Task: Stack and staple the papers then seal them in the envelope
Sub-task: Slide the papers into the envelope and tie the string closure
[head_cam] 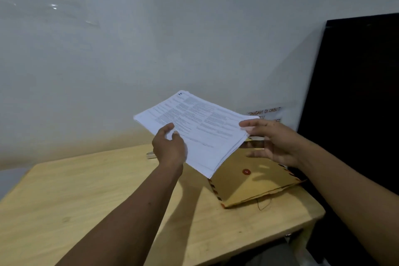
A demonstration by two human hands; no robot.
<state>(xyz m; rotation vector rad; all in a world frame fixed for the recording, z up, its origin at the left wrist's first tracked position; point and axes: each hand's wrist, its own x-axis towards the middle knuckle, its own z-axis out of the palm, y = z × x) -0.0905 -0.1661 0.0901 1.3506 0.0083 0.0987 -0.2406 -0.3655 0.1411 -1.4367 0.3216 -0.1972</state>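
Note:
A stack of white printed papers [200, 127] hovers above the table, tilted toward me. My left hand [169, 147] grips its near left edge, thumb on top. My right hand [274, 142] holds the right edge, thumb on the top sheet and fingers spread below. Under the stack, a brown envelope [254, 183] with a red string button and striped border lies flat on the wooden table [86, 201], its red string trailing at the near edge. A small silvery object, maybe the stapler [151, 155], peeks out behind my left wrist, mostly hidden.
A white wall rises just behind the table. A large black panel [356, 103] stands at the right, next to a taped handwritten note [266, 113] on the wall. The table's right edge drops off near the envelope.

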